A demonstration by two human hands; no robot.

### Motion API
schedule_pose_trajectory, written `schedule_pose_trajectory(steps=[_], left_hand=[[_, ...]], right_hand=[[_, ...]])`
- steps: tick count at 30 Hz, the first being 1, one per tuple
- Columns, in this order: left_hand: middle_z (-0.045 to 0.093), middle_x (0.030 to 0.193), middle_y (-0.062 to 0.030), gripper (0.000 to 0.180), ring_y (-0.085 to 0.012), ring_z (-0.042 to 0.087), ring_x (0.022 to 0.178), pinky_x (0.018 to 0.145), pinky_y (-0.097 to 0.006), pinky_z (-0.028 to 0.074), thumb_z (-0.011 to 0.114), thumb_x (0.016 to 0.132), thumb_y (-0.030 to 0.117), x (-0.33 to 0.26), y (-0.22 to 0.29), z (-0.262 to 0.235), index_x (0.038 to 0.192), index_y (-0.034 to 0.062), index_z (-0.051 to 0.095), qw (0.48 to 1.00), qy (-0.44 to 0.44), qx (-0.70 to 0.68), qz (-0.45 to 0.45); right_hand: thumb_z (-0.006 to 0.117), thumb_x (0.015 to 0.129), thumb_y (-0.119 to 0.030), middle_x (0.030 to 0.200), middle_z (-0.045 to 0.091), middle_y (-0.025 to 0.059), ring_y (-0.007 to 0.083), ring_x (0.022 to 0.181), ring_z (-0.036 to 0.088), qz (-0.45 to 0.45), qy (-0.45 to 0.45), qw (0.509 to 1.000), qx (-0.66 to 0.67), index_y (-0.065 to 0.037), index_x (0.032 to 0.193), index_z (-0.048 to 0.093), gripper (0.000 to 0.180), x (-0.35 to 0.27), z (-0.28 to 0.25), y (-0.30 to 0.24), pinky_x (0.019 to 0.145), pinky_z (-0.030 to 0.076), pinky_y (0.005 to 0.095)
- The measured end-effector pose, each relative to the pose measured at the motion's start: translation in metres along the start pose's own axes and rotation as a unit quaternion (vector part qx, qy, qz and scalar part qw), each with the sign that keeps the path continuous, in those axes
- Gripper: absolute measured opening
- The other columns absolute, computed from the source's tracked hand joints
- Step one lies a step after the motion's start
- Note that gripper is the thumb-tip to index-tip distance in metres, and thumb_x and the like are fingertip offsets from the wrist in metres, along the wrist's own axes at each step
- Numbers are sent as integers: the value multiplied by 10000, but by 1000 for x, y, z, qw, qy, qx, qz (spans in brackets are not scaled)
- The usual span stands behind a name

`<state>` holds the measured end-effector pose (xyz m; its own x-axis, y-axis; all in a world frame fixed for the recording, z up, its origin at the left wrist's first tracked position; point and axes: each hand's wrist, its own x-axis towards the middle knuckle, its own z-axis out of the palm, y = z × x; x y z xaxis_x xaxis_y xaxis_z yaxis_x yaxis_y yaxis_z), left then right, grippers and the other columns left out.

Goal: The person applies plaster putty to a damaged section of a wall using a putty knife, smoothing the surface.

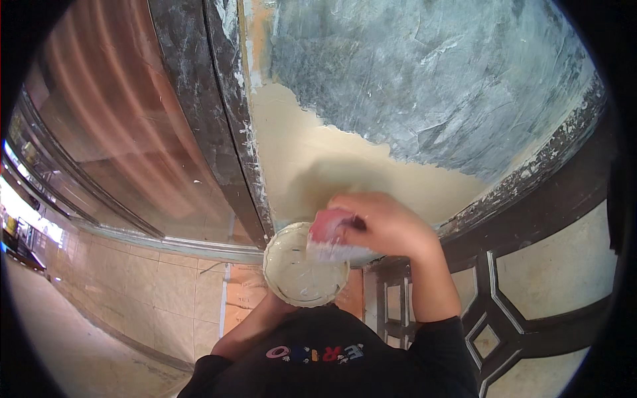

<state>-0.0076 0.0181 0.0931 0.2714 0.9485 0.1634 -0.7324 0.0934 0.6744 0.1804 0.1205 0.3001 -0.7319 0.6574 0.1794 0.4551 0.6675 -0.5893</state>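
Observation:
My right hand [391, 224] is closed around a pinkish-red putty spreader [326, 227]. White putty coats the spreader's lower edge, which is over the right side of a round bucket [268, 266]. Inside the bucket lies pale cream putty [298, 273], and dried smears crust its rim. My left hand [281, 304] supports the bucket from below on the near left side; its fingers are hidden behind the bucket. Beyond my hands, the lower wall carries a smooth beige coat [318, 142] with a ragged upper edge against the blue-grey wall [411, 73].
A dark, putty-spattered frame [222, 126] and a glass panel with a reddish curtain [113, 126] stand left. To the right is a dark panelled door [531, 265]. Orange cardboard [242, 292] covers part of the tiled floor [159, 278].

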Motion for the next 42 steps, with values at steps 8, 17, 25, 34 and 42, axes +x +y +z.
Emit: schedule_pose_trajectory(steps=[8, 17, 25, 34, 42], left_hand=[[371, 1487, -85, 565, -281, 401, 1347, 1087, -485, 381, 419, 994, 422, 15, -5, 19, 1474, 145, 308, 983, 28, -167, -65], [273, 1551, -122, 710, -341, 318, 1402, 1127, -556, 297, 366, 943, 595, 20, -8, 26, 1493, 153, 281, 954, -1, -299, -10], [340, 1516, -139, 717, -357, 373, 1366, 1101, -562, 337, 371, 945, 588, 27, -27, 37, 1479, 114, 302, 977, 129, -168, -37], [355, 1509, -125, 682, -355, 376, 1363, 1107, -556, 333, 385, 949, 567, 14, -45, 25, 1464, 122, 341, 969, 107, -224, 13], [348, 1515, -119, 671, -336, 367, 1375, 1110, -542, 340, 424, 947, 548, 12, -38, 13, 1473, 143, 327, 969, 46, -243, 0]], right_hand=[[666, 790, -103, 927, 648, 170, 351, 810, 624, 67, 64, 995, 32, -22, 1076, 577, 310, -30, -24, 26, 698, 495, 394], [672, 829, -55, 841, 627, 141, 213, 718, 593, 97, 247, 959, 95, -6, 1038, 576, 236, -94, -15, 91, 651, 470, 311], [628, 869, -86, 827, 599, 179, 374, 712, 570, 45, 381, 919, -88, -3, 983, 565, 154, -72, -54, 81, 645, 480, 362], [638, 874, -116, 854, 621, 171, 359, 747, 611, -25, 396, 909, -125, 4, 996, 600, 176, -74, -49, 89, 660, 486, 396], [636, 871, -99, 868, 622, 180, 366, 773, 615, -15, 458, 885, -84, 1, 977, 602, 150, -73, -62, 72, 681, 495, 399]])
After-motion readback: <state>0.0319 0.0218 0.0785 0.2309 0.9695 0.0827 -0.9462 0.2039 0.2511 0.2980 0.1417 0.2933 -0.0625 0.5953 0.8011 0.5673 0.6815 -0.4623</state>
